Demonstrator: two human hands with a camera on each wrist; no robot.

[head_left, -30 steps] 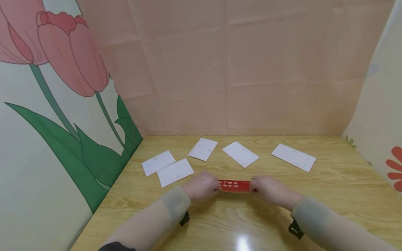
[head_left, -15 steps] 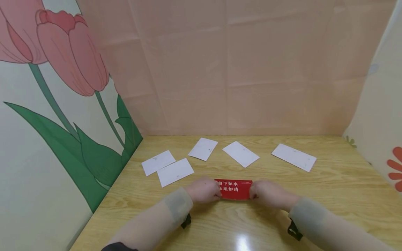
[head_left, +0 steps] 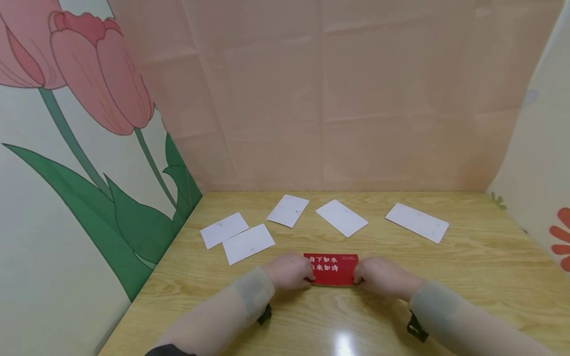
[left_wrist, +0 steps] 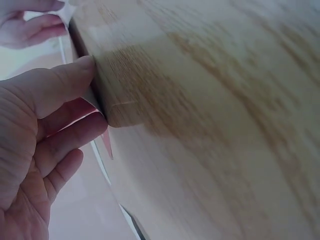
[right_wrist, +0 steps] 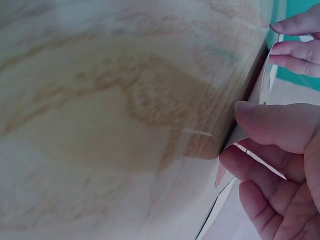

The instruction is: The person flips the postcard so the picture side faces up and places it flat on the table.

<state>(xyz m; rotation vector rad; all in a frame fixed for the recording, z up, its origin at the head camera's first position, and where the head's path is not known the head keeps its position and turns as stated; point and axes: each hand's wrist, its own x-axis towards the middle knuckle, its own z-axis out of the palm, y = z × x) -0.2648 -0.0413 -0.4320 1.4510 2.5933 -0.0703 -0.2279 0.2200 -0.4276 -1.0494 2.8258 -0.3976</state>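
A red card (head_left: 331, 277) with white printed characters lies between my two hands, close to the wooden tabletop. My left hand (head_left: 291, 271) pinches its left end. At the right end, my right hand (head_left: 383, 276) grips it the same way. In the left wrist view, the thumb and fingers of my left hand (left_wrist: 47, 125) meet at the card's edge, just by the wood. The right wrist view has my right hand (right_wrist: 282, 155) with its thumb against the card's pale side (right_wrist: 259, 90). Fingers cover both ends of the card.
Several white cards lie behind the hands: two nearly touching at left, one (head_left: 223, 230) and another (head_left: 248, 244), then one (head_left: 288, 211), one (head_left: 342, 218) and one (head_left: 416, 223) at right. A pink cloth (head_left: 338, 99) hangs behind the table (head_left: 338, 316).
The red card has tilted so that its printed face shows more fully, and its near edge has come down toward the table. Both hands shifted slightly nearer; the white cards stayed put.
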